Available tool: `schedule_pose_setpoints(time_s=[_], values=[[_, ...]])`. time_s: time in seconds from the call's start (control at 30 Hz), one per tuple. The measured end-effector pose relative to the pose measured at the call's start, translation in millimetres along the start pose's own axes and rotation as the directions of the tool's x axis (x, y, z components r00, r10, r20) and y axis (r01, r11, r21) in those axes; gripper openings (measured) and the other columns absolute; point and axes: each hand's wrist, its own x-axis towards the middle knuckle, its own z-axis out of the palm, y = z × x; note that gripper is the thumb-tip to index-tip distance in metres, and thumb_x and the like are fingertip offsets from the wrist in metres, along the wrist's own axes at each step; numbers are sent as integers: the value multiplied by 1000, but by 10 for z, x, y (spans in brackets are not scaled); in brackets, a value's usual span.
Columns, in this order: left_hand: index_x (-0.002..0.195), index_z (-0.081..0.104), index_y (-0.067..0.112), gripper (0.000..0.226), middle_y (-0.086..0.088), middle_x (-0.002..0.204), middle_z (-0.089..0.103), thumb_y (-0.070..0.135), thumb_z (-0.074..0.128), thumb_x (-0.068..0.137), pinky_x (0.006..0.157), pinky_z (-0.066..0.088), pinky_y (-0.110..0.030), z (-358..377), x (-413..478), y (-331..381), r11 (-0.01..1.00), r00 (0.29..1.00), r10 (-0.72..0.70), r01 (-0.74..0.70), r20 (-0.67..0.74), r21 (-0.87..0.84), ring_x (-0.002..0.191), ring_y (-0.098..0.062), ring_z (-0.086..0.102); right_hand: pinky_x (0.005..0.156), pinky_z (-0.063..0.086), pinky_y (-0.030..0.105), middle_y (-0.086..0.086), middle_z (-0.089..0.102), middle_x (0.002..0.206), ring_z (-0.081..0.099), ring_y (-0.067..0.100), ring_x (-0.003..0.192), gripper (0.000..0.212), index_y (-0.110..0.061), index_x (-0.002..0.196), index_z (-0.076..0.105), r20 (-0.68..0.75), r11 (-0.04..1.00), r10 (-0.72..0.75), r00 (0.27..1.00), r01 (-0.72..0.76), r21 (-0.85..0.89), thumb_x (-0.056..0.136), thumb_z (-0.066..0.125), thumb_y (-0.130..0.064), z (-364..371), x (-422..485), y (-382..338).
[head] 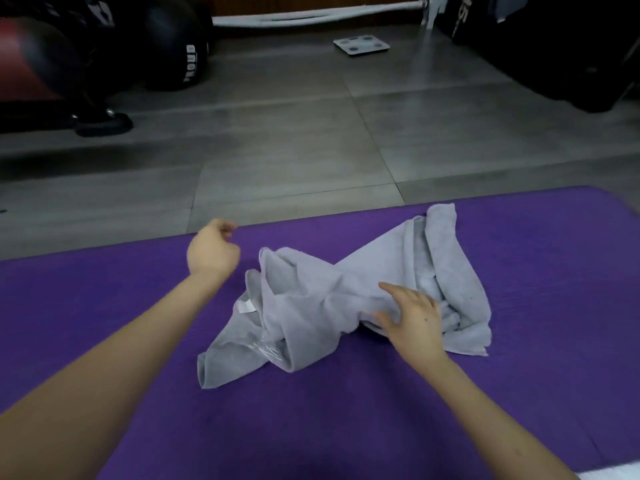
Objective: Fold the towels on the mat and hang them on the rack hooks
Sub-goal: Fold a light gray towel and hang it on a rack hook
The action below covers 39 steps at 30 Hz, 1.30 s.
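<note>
A crumpled pale grey towel (311,299) lies in a heap on the purple mat (104,323), with a small white label near its left side. My right hand (412,318) rests on the towel's middle with fingers spread and straight. My left hand (213,249) hovers over the mat's far edge, just left of the towel, fingers loosely curled and holding nothing. No rack or hooks are in view.
Grey tiled floor (277,140) stretches beyond the mat. Black punching bags (166,46) and a stand foot (104,124) sit at the far left. A white bathroom scale (362,45) lies at the back. Dark equipment (554,46) stands far right.
</note>
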Motion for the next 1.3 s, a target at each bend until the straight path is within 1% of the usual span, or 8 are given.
schedule_pose_setpoints(time_s=[0.27,0.5,0.6,0.77,0.83,0.97,1.1,1.3], values=[[83,72,21,15,3,85,69,21,72,68,66,46,-33,587,-780,-197,768,763,556,-623,330,146,78,-24,63,77,48,50,3,71,98,67,31,84,35,-24,97,74,96,977,127,987,-108,-184,68,63,-40,138,-74,660],[84,72,31,37,11,86,65,59,67,60,87,37,-29,970,-969,-315,632,693,577,-714,431,301,83,-14,62,90,36,40,-4,72,95,67,20,90,28,-26,75,76,153,990,142,978,-137,-41,69,54,-41,123,123,585],[101,68,31,47,13,102,64,64,52,70,94,31,-24,972,-1005,-240,742,722,595,-663,354,104,99,-11,56,99,28,24,-17,70,81,60,0,80,20,-23,77,74,261,987,72,963,-106,118,75,69,-42,-186,136,436],[115,59,35,49,22,110,61,60,62,73,94,36,-14,765,-1176,286,718,623,688,-657,372,-230,106,6,51,58,43,25,3,61,59,49,11,55,21,-16,72,72,453,860,-124,883,-132,493,80,71,-36,-743,304,-124],[104,61,38,26,26,96,64,40,69,79,84,42,-9,669,-1221,464,816,716,573,-452,399,-360,96,10,56,56,40,19,10,60,63,47,8,59,14,-10,75,72,453,791,-116,884,-194,580,83,70,-21,-859,425,-264],[85,65,24,16,16,72,68,7,67,83,69,48,-11,422,-1046,618,828,843,408,-179,351,-531,70,3,62,70,45,16,7,64,77,55,7,74,15,-19,94,69,389,748,-91,917,-195,634,80,72,-15,-972,518,-277],[90,65,9,7,3,78,69,5,60,87,69,49,-14,86,-906,695,798,770,352,49,532,-600,74,-5,62,89,38,10,-14,64,94,58,1,98,54,-44,112,55,351,843,-155,924,-62,534,72,81,-21,-877,435,-216],[92,63,1,7,-5,81,67,3,57,88,68,48,-14,-272,-853,781,807,756,345,64,556,-587,74,-9,61,94,39,20,-19,62,100,56,3,101,45,-50,108,54,181,844,-187,966,63,533,69,76,-44,-676,313,-510]])
